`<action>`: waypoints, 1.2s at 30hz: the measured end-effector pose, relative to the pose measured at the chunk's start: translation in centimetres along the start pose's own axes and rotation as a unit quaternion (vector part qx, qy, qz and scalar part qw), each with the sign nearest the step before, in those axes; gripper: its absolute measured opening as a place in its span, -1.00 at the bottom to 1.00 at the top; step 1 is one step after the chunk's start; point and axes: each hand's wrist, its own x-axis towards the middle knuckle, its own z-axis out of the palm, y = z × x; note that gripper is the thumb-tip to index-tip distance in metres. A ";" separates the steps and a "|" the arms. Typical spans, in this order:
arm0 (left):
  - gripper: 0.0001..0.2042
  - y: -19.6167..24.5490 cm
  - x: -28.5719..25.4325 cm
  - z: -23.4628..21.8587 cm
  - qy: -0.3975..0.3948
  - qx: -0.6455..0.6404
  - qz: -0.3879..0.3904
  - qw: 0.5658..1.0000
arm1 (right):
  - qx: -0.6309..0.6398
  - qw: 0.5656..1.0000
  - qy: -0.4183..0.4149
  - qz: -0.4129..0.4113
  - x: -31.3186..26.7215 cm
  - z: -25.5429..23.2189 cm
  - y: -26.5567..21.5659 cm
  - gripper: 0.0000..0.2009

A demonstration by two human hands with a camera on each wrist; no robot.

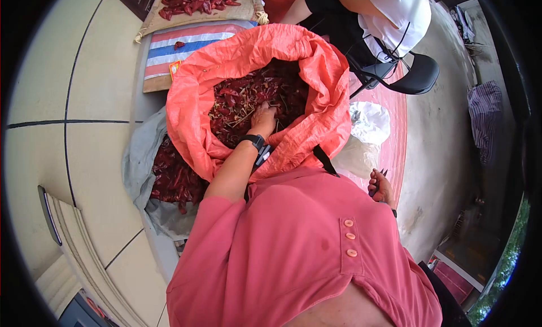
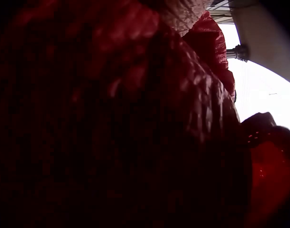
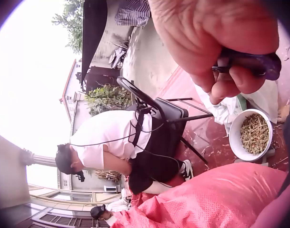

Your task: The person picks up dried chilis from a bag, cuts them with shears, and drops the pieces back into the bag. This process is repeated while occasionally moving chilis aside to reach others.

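Chilies (image 1: 228, 96) lie inside the big red sack (image 1: 189, 121) before me, and more fill the grey sack (image 1: 140, 163), near left. A white bag (image 1: 372, 117) sits to the right. My left hand (image 1: 263, 121) is down among the chilies; I cannot tell its grip. My right hand (image 1: 384, 189), near right, has its grip curled round dark-handled scissors (image 3: 271, 65).
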 end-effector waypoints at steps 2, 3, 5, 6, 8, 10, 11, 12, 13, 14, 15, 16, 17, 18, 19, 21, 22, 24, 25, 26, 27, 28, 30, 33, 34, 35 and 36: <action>-0.81 -0.5 -0.5 -0.3 0.034 -0.112 -0.039 0.992 | 0.027 0.999 0.017 -0.038 -1.0 -1.4 -1.5 -0.89; -0.81 -0.8 -0.8 -0.9 0.091 -0.137 -0.027 0.986 | 0.052 0.997 0.030 -0.057 -1.1 -2.5 -2.4 -0.90; -0.81 -1.2 -1.6 -2.9 0.211 -0.187 -0.005 0.959 | 0.147 0.979 0.047 -0.135 0.4 -6.6 -4.8 -0.92; -0.83 -1.2 -1.9 -4.3 0.245 -0.228 -0.019 0.942 | 0.199 0.964 0.076 -0.159 1.0 -8.3 -6.3 -0.92; -0.85 0.0 -3.3 -7.6 0.184 -0.514 -0.109 0.831 | 0.232 0.952 0.056 -0.193 2.3 -8.3 -8.7 -0.92; -0.84 0.8 -4.6 -9.9 0.158 -0.676 -0.091 0.714 | 0.162 0.966 -0.025 -0.199 1.2 -3.2 -11.0 -0.92; -0.84 1.5 -5.4 -11.0 0.140 -0.732 -0.068 0.663 | 0.093 0.967 -0.101 -0.214 0.4 0.9 -11.2 -0.90; -0.83 2.2 -6.0 -12.0 0.120 -0.783 -0.042 0.608 | 0.020 0.961 -0.130 -0.243 -1.9 6.5 -10.8 -0.85; -0.83 3.0 -6.6 -12.8 0.109 -0.804 -0.028 0.584 | -0.060 0.953 -0.148 -0.257 -5.0 12.5 -10.2 -0.86; -0.82 3.9 -7.1 -13.5 0.098 -0.823 -0.012 0.559 | -0.153 0.930 -0.180 -0.282 -6.3 16.2 -9.7 -0.81; -0.81 4.7 -7.6 -14.2 0.086 -0.841 0.005 0.534 | -0.226 0.903 -0.221 -0.292 -7.9 19.9 -9.0 -0.81; -0.82 5.6 -8.1 -14.9 0.084 -0.848 0.007 0.524 | -0.276 0.870 -0.292 -0.286 -9.3 22.9 -8.5 -0.86; -0.82 6.1 -8.5 -15.2 0.080 -0.852 0.015 0.518 | -0.314 0.844 -0.333 -0.281 -11.0 25.8 -7.6 -0.86; -0.82 6.5 -9.0 -15.4 0.078 -0.856 0.023 0.510 | -0.363 0.809 -0.367 -0.281 -12.5 28.2 -6.8 -0.85; -0.82 7.0 -9.5 -15.5 0.075 -0.861 0.030 0.502 | -0.410 0.771 -0.411 -0.261 -14.1 30.0 -6.5 -0.86; -0.83 8.0 -10.4 -15.7 0.105 -0.850 0.017 0.516 | -0.458 0.668 -0.494 -0.317 -15.6 33.1 -5.2 -0.84; -0.84 8.2 -10.9 -15.8 0.124 -0.839 0.016 0.530 | -0.479 0.636 -0.516 -0.316 -16.0 34.2 -4.6 -0.85; -0.86 8.7 -12.5 -16.3 0.180 -0.802 -0.006 0.570 | -0.509 0.582 -0.545 -0.325 -16.0 34.8 -3.8 -0.88; -0.86 8.5 -13.5 -16.4 0.246 -0.757 -0.020 0.605 | -0.519 0.559 -0.553 -0.336 -15.5 34.8 -3.6 -0.89; -0.86 7.9 -14.7 -16.6 0.310 -0.708 -0.035 0.634 | -0.530 0.535 -0.559 -0.346 -15.0 34.7 -3.7 -0.90; -0.87 7.2 -16.0 -16.8 0.370 -0.653 -0.051 0.659 | -0.537 0.555 -0.547 -0.324 -14.9 34.4 -3.9 -0.90; -0.86 6.3 -17.3 -16.9 0.433 -0.585 -0.092 0.679 | -0.542 0.575 -0.533 -0.303 -14.7 33.7 -4.2 -0.90; -0.83 2.8 -20.3 -16.1 0.520 -0.454 -0.179 0.701 | -0.549 0.612 -0.496 -0.282 -13.8 32.1 -4.9 -0.89; -0.77 -3.2 -24.6 -14.4 0.530 -0.156 -0.338 0.762 | -0.512 0.683 -0.451 -0.261 -11.1 29.8 -5.6 -0.90; -0.77 -3.5 -24.8 -14.4 0.563 -0.027 -0.358 0.745 | -0.492 0.709 -0.441 -0.247 -10.4 29.3 -5.9 -0.92; -0.77 -3.7 -25.0 -14.3 0.585 0.101 -0.370 0.715 | -0.484 0.720 -0.427 -0.256 -10.0 28.8 -5.9 -0.91; -0.76 -3.2 -24.9 -14.9 0.598 0.226 -0.374 0.671 | -0.478 0.729 -0.412 -0.265 -9.6 28.5 -5.9 -0.91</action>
